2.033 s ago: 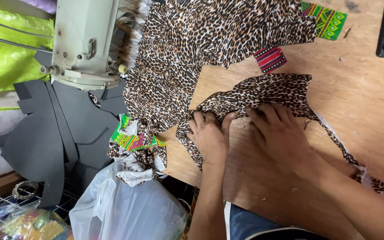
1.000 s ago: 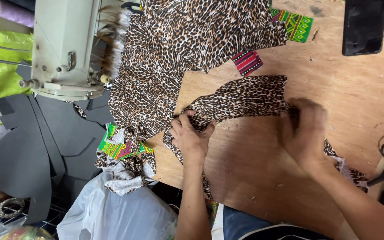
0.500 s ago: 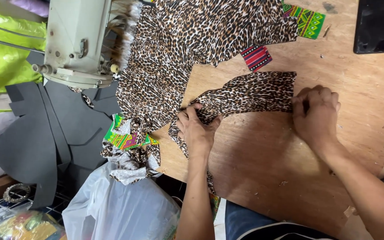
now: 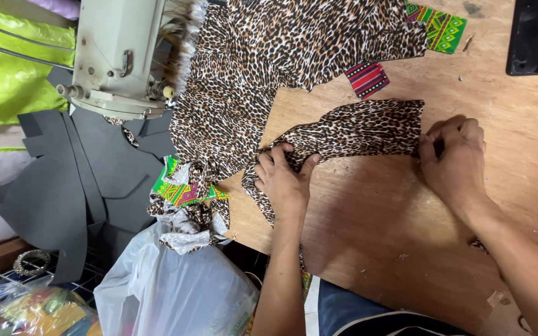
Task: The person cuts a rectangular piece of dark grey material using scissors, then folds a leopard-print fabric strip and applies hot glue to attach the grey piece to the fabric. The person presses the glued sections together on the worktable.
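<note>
Both hands have spread apart since a moment ago, drawing the leopard-print strip (image 4: 350,134) out flat on the wooden bench (image 4: 375,230). Its long axis now runs straight from one hand to the other. At the strip's bunched near end, the left hand (image 4: 284,180) presses down with fingers closed on the cloth; the right hand (image 4: 453,158) pinches the far, squared-off end. The strip is narrow, spotted brown and black, slightly rumpled, lying just below the larger leopard fabric (image 4: 269,68) trailing from the sewing machine (image 4: 119,56).
</note>
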